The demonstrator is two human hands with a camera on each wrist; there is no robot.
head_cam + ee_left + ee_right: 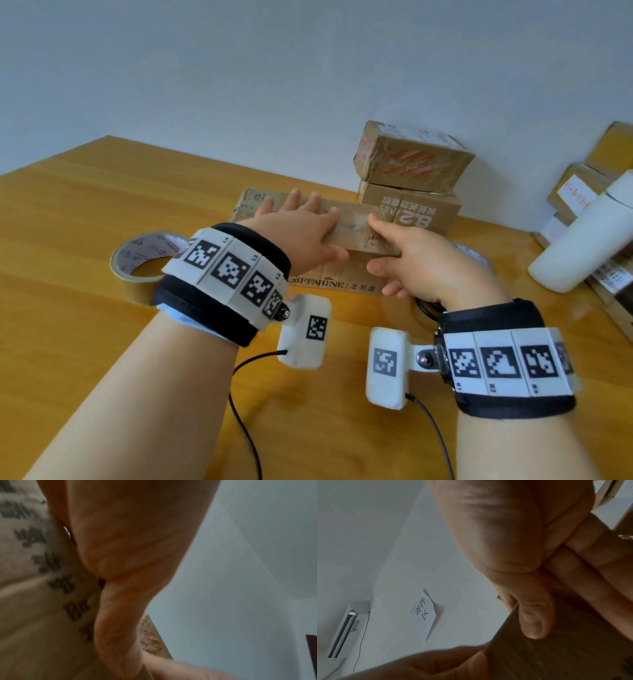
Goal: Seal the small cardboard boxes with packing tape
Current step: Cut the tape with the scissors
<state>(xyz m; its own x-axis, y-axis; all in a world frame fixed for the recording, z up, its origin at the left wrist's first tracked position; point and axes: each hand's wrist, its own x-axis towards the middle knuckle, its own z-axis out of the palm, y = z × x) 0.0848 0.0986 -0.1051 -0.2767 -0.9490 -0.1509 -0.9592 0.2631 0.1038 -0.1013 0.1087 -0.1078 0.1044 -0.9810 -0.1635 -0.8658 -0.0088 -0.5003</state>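
Observation:
A long, flat cardboard box (337, 274) printed GIFFARINE lies in the middle of the wooden table (85, 222). My left hand (301, 221) lies flat on the box's top, fingers straight and spread. My right hand (411, 260) grips the box's right end: the index finger lies along the top, and the thumb and a curled finger press the front face. A roll of brown packing tape (142, 260) sits just left of my left wrist. The left wrist view shows the palm (137, 547) against printed cardboard (34, 615). In the right wrist view curled fingers (532, 615) rest on the box (556, 655).
Two taped boxes (411, 178) are stacked behind the long box, against the wall. A second tape roll (474, 255) is partly hidden behind my right hand. A white bottle (589, 240) lies on more boxes (579, 181) at the right edge.

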